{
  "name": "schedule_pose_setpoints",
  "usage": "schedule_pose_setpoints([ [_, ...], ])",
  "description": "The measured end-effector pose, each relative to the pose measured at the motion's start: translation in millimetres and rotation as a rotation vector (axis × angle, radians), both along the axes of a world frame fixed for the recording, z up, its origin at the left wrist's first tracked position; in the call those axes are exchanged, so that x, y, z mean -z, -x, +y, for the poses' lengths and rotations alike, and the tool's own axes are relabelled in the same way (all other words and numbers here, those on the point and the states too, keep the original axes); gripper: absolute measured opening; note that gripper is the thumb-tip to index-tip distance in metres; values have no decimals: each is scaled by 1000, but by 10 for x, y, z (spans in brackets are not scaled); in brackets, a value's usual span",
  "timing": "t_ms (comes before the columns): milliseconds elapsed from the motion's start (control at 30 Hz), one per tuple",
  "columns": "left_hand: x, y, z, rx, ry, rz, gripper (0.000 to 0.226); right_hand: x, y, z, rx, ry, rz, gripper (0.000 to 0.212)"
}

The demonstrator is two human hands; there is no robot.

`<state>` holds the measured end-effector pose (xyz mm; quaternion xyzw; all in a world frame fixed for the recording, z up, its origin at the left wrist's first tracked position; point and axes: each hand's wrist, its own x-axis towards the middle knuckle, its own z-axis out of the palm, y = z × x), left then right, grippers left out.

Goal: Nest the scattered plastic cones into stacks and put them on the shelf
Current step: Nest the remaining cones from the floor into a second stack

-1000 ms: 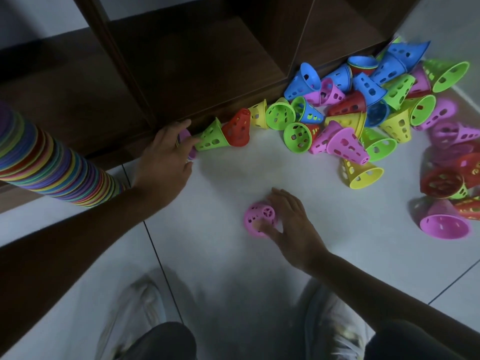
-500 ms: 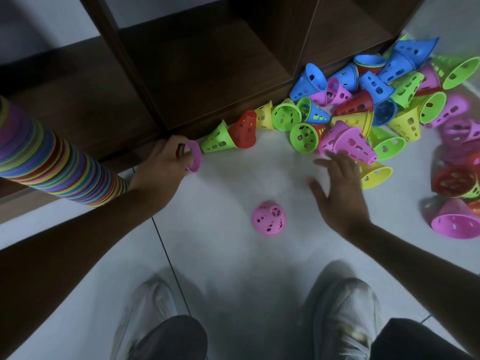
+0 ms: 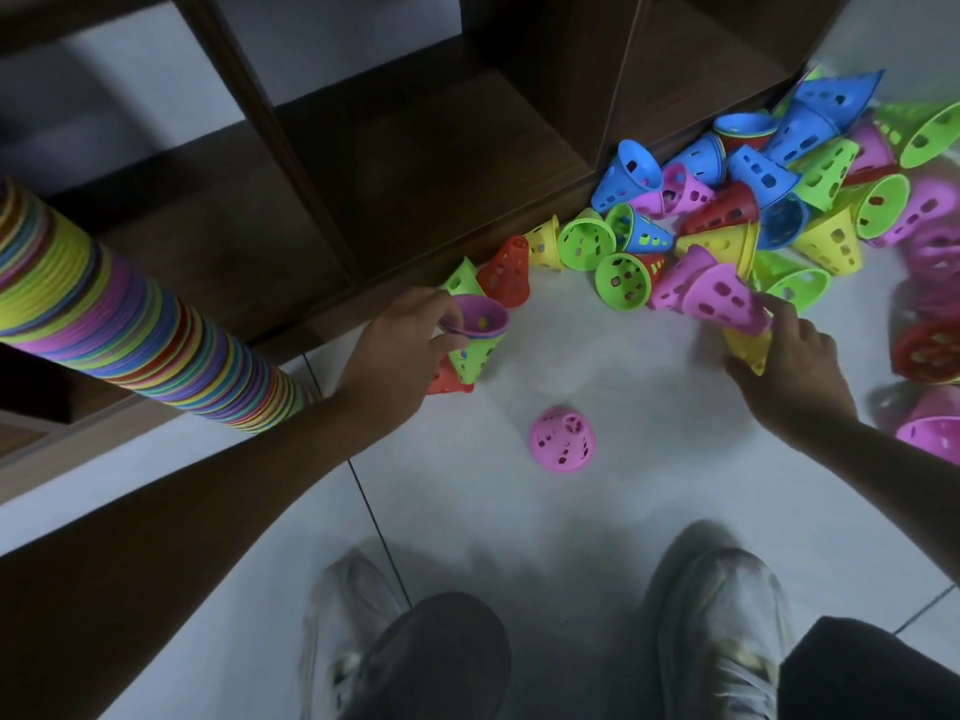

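My left hand [image 3: 402, 350] grips a short nested stack [image 3: 475, 335], pink cone on top, green and red below, near the shelf's base. My right hand [image 3: 792, 368] curls round a yellow cone [image 3: 748, 345] at the near edge of the loose pile [image 3: 727, 220] of blue, green, pink, red and yellow cones. One pink cone [image 3: 562, 439] stands alone, wide end down, on the floor between my hands. A long multicoloured stack [image 3: 114, 314] of nested cones slants in from the left, above my left forearm.
The dark wooden shelf [image 3: 426, 163] with upright dividers runs along the back, its lowest board close to the floor. More pink and red cones [image 3: 930, 350] lie at the right edge. My two shoes [image 3: 722, 615] are on the white tiles at the bottom.
My right hand left the lone pink cone, moved right to the pile and took hold of a yellow cone. My left hand turned its short stack so the open pink end faces up.
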<state>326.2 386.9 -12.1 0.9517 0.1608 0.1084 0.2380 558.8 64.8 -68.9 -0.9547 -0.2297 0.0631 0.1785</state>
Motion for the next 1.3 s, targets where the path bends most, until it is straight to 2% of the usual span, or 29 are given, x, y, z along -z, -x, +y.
schedule_pose_setpoints([
  [200, 1, -85, -243, -206, 455, 20, 9, 35, 152, -41, -2, 31, 11, 47],
  [400, -70, -60, -425, -247, 597, 23, 14, 64, 265, -96, 53, -54, 40, 56],
  [500, -73, -37, -570, -279, 799, -16, 17, 0, 350, -88, 176, -202, 86, 66],
  [633, -94, -12, -772, -370, 1124, 20, 21, -212, 544, 45, 290, -498, 88, 64],
  [700, -79, 8, -837, -392, 1228, 53, 16, -340, 678, 146, 278, -629, 92, 64],
  [867, -6, 72, -948, -450, 1408, 149, 22, -549, 956, 417, 290, -868, 231, 60],
  [1033, 91, 104, -1032, -515, 1487, 215, 15, -635, 1162, 521, 221, -871, 375, 64],
  [1133, 174, 99, -1076, -564, 1475, 230, 17, -668, 1332, 582, 93, -868, 441, 55],
  [1300, 337, 145, -1058, -565, 1165, 192, 16, -557, 1491, 717, -16, -613, 490, 56],
])
